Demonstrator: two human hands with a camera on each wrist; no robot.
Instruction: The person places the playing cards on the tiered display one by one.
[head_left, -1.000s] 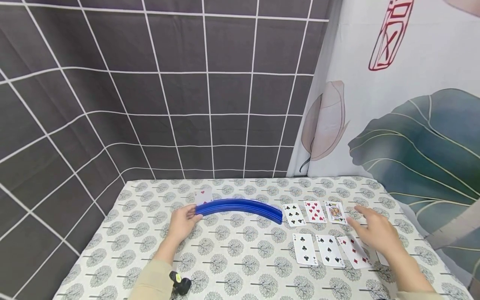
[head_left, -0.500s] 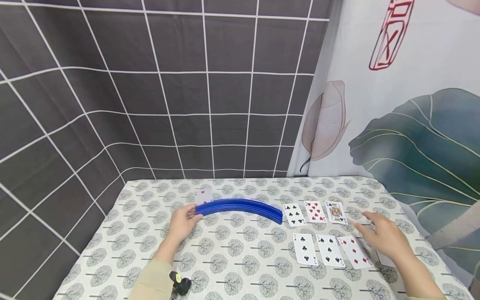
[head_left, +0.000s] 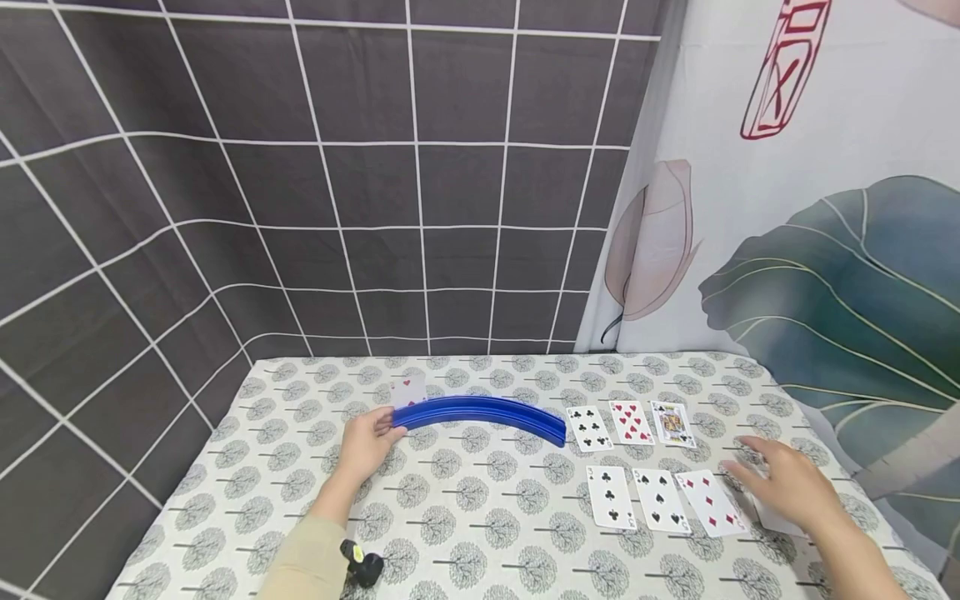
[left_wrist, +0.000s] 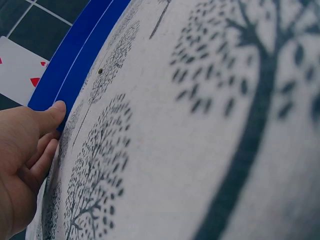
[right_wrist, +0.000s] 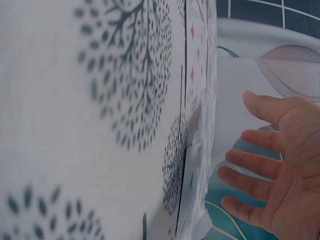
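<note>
My left hand [head_left: 365, 446] pinches the left end of a curved blue card holder [head_left: 480, 408], thumb on its front in the left wrist view. A heart playing card [head_left: 408, 392] stands upright at the holder's left end, its lower part hidden. My right hand [head_left: 787, 483] hovers with fingers spread and holds nothing, as the right wrist view shows. Beneath it lies a partly covered card [head_left: 776, 522]. Left of that are a five of diamonds [head_left: 710, 503], a five of spades [head_left: 662, 502] and a three of clubs [head_left: 611, 497].
A back row has a six of clubs [head_left: 590, 429], a heart card [head_left: 631, 423] and a king [head_left: 673, 424], just right of the holder. The tree-patterned tablecloth [head_left: 465, 500] reaches a dark gridded curtain [head_left: 457, 183]. A small black object [head_left: 363, 569] is by the left sleeve.
My right hand has drawn away from the king, moving right and slightly nearer to me. The left hand and the card holder stay where they were.
</note>
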